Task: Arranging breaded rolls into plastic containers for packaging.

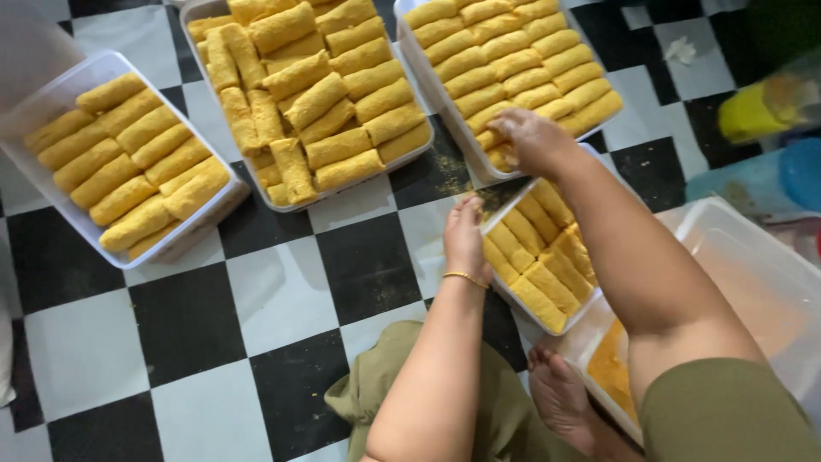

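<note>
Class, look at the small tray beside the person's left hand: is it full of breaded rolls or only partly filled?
Partly filled: the small tray holds rolls, but its far corner looks bare.

You wear an olive-green short sleeve [727, 411], matching olive trousers [505, 411], and a thin gold bracelet [465, 277] at your left wrist; your foot [560, 398] is bare.
</note>
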